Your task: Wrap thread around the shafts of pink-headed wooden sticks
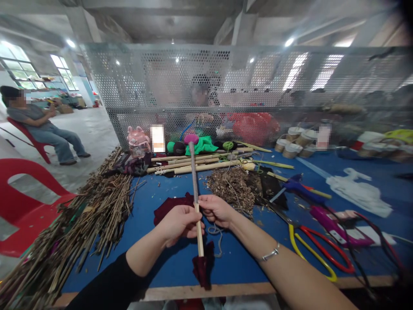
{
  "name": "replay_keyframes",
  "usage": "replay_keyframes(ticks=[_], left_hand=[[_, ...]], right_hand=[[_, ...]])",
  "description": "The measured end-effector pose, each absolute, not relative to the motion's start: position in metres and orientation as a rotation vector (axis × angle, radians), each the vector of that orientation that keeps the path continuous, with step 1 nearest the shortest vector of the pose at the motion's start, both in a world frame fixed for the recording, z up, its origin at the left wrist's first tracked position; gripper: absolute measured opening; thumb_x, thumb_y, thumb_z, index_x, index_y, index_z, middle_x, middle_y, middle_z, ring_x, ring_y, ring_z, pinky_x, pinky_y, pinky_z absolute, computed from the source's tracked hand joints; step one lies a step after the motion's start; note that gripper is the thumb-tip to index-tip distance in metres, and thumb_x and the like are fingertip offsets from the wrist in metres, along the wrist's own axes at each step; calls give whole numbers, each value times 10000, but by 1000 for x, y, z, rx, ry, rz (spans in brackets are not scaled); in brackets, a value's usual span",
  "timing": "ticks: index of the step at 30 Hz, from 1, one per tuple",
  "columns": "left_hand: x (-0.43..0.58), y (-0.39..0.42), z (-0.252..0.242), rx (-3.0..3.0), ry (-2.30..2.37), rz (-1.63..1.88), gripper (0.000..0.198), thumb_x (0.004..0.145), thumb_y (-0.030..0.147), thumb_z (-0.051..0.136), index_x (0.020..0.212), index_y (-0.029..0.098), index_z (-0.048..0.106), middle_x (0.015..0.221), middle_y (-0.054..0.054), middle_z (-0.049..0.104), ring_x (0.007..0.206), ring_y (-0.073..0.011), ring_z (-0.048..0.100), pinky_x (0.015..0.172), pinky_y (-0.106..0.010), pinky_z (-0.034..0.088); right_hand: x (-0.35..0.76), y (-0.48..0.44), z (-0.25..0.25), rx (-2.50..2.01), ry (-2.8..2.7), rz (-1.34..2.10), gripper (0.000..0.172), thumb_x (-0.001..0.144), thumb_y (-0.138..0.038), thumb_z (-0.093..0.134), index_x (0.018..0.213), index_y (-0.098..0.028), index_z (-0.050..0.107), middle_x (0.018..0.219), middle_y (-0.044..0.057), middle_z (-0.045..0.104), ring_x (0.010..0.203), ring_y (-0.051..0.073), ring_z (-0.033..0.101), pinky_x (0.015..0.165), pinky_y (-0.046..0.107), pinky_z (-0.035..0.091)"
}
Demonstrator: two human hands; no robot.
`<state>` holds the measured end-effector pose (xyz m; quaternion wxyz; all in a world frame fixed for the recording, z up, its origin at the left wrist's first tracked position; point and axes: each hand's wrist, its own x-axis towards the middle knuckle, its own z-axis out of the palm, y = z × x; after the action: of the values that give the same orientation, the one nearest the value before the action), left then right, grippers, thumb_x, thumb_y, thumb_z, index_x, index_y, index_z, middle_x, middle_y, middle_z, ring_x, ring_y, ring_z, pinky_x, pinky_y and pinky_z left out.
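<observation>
A pale wooden stick [200,239] points away from me, its far part wrapped in grey yarn [194,172]. At its far end is a magenta ball [191,138]; dark maroon cloth [200,270] hangs around the near end. My left hand [181,223] is closed around the bare wood just below the wrapping. Thumb and fingers of my right hand [215,209] pinch the yarn against the stick where the wrapping ends, though the fingertips are partly hidden. Loose yarn loops onto the table below that hand. Another maroon cloth piece [167,208] lies behind my left hand.
On the blue table [145,241] lie dry twigs [106,211], a brown shredded heap [230,187], red-and-yellow-handled scissors [322,247], a magenta tool [342,226] with cables, and wooden sticks [196,165]. Behind stands a perforated metal screen [129,86]. A seated person [35,116] is at left.
</observation>
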<state>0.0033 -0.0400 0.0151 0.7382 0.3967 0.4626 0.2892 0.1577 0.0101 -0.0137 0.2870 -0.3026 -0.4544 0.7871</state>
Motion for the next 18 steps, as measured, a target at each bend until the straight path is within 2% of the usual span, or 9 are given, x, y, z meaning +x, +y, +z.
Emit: replay_keyframes(ticks=[2, 5, 8, 10, 13, 15, 18], left_hand=[[4, -42, 15, 936, 1024, 689, 297, 634, 368, 664, 721, 121, 523, 685, -65, 641, 587, -117, 608, 527, -187, 441], [4, -45, 19, 968, 904, 705, 315, 655, 383, 647, 795, 122, 539, 721, -72, 644, 632, -131, 618, 544, -196, 455], [5, -47, 20, 926, 841, 688, 340, 671, 402, 621, 872, 143, 531, 732, -67, 642, 621, -142, 623, 490, -192, 451], [7, -47, 17, 941, 913, 676, 343, 669, 434, 611, 829, 144, 521, 672, -47, 627, 541, -122, 598, 436, -179, 427], [10, -46, 11, 1014, 1072, 725, 389, 597, 461, 671, 710, 140, 484, 529, -3, 573, 418, -84, 520, 395, -169, 386], [12, -45, 9, 1038, 1098, 795, 415, 539, 448, 714, 673, 144, 466, 490, 18, 546, 401, -75, 495, 407, -181, 391], [13, -45, 9, 1052, 1063, 846, 409, 525, 433, 724, 660, 145, 469, 490, 41, 522, 403, -63, 471, 436, -198, 411]], right_hand=[[159, 10, -13, -808, -1177, 2120, 269, 684, -340, 658, 728, -152, 471, 393, -131, 262, 335, 7, 84, 313, 151, 36], [160, 8, -6, -770, -1170, 2178, 278, 698, -352, 640, 824, -141, 509, 443, -106, 364, 338, 0, 106, 320, 149, 42], [159, 4, 0, -796, -1209, 2139, 295, 711, -378, 620, 852, -143, 513, 475, -85, 420, 334, 0, 140, 320, 155, 45], [157, 0, 1, -839, -1247, 2051, 290, 703, -396, 623, 770, -146, 492, 444, -95, 383, 328, 5, 146, 314, 162, 51], [152, -3, 0, -932, -1288, 1918, 330, 681, -432, 626, 677, -163, 436, 399, -116, 303, 312, 11, 144, 305, 171, 69], [150, -5, -1, -977, -1289, 1847, 351, 669, -456, 623, 670, -172, 417, 391, -120, 294, 305, 15, 149, 303, 175, 76], [148, -8, 0, -987, -1288, 1799, 355, 666, -473, 613, 712, -175, 425, 396, -119, 315, 306, 20, 150, 306, 181, 76]])
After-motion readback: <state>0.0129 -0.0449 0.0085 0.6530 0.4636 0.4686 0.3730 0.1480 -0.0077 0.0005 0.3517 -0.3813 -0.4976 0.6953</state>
